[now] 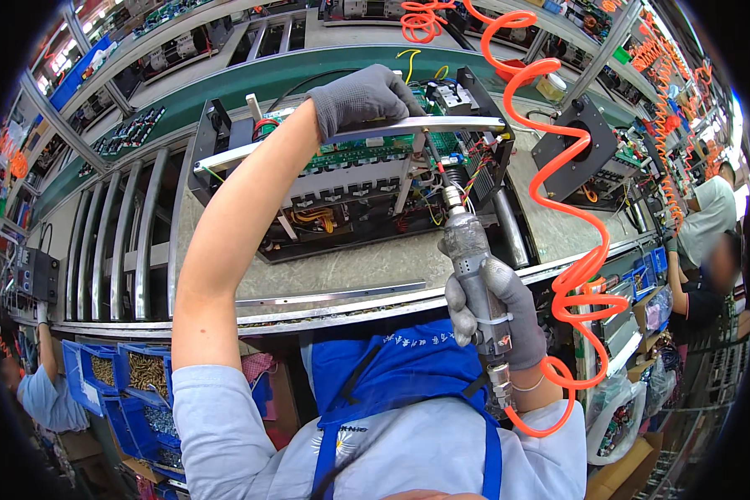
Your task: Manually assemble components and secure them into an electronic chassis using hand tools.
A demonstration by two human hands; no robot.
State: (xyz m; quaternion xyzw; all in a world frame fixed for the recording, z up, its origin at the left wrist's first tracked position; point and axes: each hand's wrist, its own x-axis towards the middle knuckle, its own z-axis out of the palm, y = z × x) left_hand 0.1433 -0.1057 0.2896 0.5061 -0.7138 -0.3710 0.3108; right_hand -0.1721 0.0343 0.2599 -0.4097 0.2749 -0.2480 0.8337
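My right hand (518,312), in a grey glove, is wrapped round a grey air screwdriver (467,242). Its long bit slants up into an open-framed electrical unit (346,185) with green circuit boards and coloured wires. From the tool's lower end runs a coiled orange air hose (587,225). Gloved as well, my left hand (365,102) reaches over the unit's silver crossbar (250,152), fingers curled downward. What those fingers grip, if anything, is hidden. The bit's tip is lost among the parts inside the unit.
Metal rollers (112,242) lie left of the unit. A loose metal strip (333,296) rests along the bench's front edge. Blue bins of screws (146,371) hang below at left. A black panel with a round hole (577,143) stands at right. Other people work at both sides.
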